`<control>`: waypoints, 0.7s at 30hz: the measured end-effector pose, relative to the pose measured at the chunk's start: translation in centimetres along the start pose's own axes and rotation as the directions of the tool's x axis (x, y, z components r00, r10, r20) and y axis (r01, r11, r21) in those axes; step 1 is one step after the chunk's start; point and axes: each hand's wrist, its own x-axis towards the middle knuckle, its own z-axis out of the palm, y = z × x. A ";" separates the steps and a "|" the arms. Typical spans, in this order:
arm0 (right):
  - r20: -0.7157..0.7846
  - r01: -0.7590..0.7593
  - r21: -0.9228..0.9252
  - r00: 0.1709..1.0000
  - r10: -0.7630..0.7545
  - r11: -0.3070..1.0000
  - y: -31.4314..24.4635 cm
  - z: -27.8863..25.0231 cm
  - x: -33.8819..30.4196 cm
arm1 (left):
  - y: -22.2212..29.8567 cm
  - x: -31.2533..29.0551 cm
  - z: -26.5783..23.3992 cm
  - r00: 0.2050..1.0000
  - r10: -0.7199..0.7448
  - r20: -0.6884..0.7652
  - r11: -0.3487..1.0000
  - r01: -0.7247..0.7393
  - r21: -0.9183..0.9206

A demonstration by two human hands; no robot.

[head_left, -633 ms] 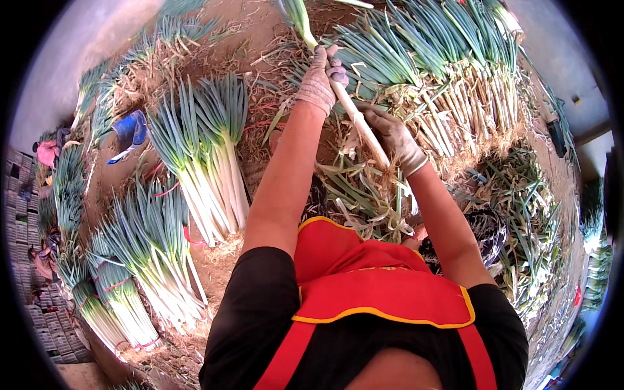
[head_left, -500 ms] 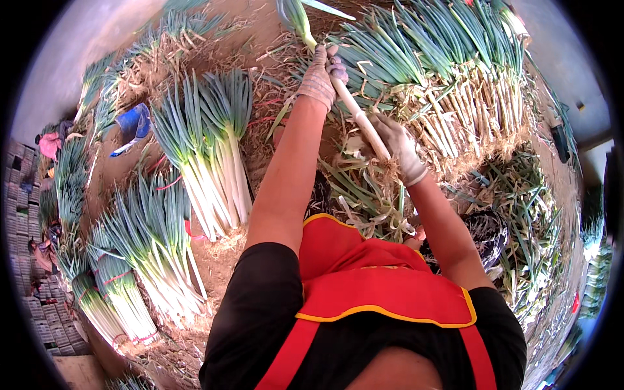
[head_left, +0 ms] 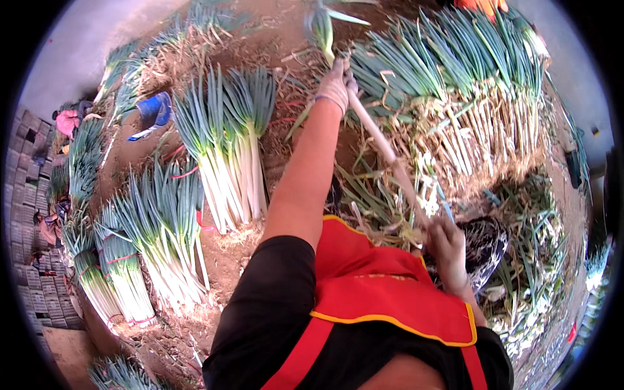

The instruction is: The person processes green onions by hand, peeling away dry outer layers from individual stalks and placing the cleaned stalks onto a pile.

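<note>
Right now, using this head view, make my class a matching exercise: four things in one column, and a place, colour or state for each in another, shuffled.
1. Left hand
2. Apron
3. Curved object on the ground
4. Tied bundles

A. Blue
B. Lower left of the picture
C. Closed around a green onion stalk
D. Red, edged yellow

Pairs: 1-C, 2-D, 3-A, 4-B

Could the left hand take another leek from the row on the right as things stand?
Probably not: the left hand is closed around a leek. The row itself looks within reach, its leaves close by.
</note>
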 end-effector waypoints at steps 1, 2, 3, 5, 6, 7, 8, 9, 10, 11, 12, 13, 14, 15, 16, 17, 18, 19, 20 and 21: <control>0.029 0.043 -0.001 0.999 -0.043 0.999 0.8 -0.7 -1.2 | 1.5 1.0 -1.8 0.997 0.046 -0.059 0.998 -0.044 0.038; 0.027 0.073 -0.021 0.997 -0.072 0.997 1.1 -1.6 -2.3 | 1.8 2.6 -2.6 0.993 0.062 -0.100 0.997 -0.056 0.059; -0.049 0.063 0.100 0.997 -0.058 0.993 1.2 -1.6 -2.3 | 2.3 2.4 -2.0 0.996 0.038 -0.078 0.994 -0.030 0.100; -0.019 0.063 0.147 0.998 -0.061 0.987 0.4 -2.8 -0.4 | 2.4 0.5 -0.6 0.997 0.039 -0.072 0.970 -0.020 0.241; -0.011 0.021 0.242 1.000 -0.019 0.970 1.0 -3.2 1.3 | 2.1 -0.8 0.6 0.999 0.008 -0.031 0.978 -0.001 0.210; 0.069 0.001 0.119 0.998 -0.010 0.993 0.4 -3.5 3.5 | 2.2 -1.0 0.7 1.000 0.011 -0.023 0.979 -0.006 0.203; 0.134 -0.015 -0.015 0.991 0.017 1.000 -0.6 -4.0 5.7 | 1.7 -1.1 0.9 1.000 0.000 -0.009 0.982 0.001 0.189; 0.235 0.164 -0.253 0.966 -0.104 0.953 0.5 -4.7 8.0 | 1.8 -2.7 1.7 0.997 -0.032 0.067 0.993 0.024 0.115; 0.358 0.347 -0.452 0.914 -0.190 0.821 1.7 -5.0 10.6 | 1.8 -3.7 2.1 0.991 -0.049 0.122 0.986 0.028 0.165; 0.335 0.363 -0.553 0.921 -0.199 0.750 1.6 -5.0 12.5 | 1.6 -4.8 2.6 0.985 -0.076 0.157 0.973 0.039 0.229; 0.302 0.359 -0.649 0.931 -0.206 0.671 1.6 -5.2 14.5 | 1.2 -6.1 3.5 0.974 -0.116 0.196 0.954 0.054 0.295; 0.188 0.391 -0.627 0.915 -0.356 0.674 3.9 -5.6 17.5 | 0.6 -7.8 4.6 0.962 -0.146 0.232 0.928 0.052 0.369; 0.073 0.428 -0.612 0.868 -0.492 0.665 5.7 -6.1 20.2 | 0.0 -8.7 4.5 0.936 -0.208 0.285 0.905 0.073 0.419; -0.003 0.409 -0.615 0.854 -0.521 0.674 2.8 -5.6 20.6 | -0.1 -10.3 4.1 0.932 -0.221 0.286 0.867 0.053 0.496; -0.081 0.389 -0.623 0.830 -0.551 0.678 -0.4 -4.9 20.5 | -0.3 -12.5 4.2 0.927 -0.233 0.295 0.824 0.027 0.566; -0.143 0.452 -0.663 0.706 -0.693 0.597 -0.7 -4.7 21.7 | -0.8 -14.2 4.2 0.916 -0.276 0.292 0.788 0.042 0.614; -0.184 0.506 -0.699 0.557 -0.810 0.506 -0.6 -4.2 22.9 | -1.1 -15.9 3.5 0.910 -0.309 0.275 0.750 0.056 0.659; -0.184 0.481 -0.733 0.541 -0.820 0.481 -0.4 -4.4 23.5 | -1.5 -16.8 2.5 0.872 -0.389 0.297 0.693 0.064 0.718; -0.231 0.463 -0.565 0.706 -0.670 0.683 -1.1 -3.3 23.2 | -2.0 -18.3 0.9 0.876 -0.396 0.276 0.601 0.020 0.799; -0.183 0.386 -0.540 0.814 -0.552 0.748 -0.9 -2.9 23.4 | -2.9 -19.8 -0.4 0.890 -0.311 0.333 0.391 -0.200 0.899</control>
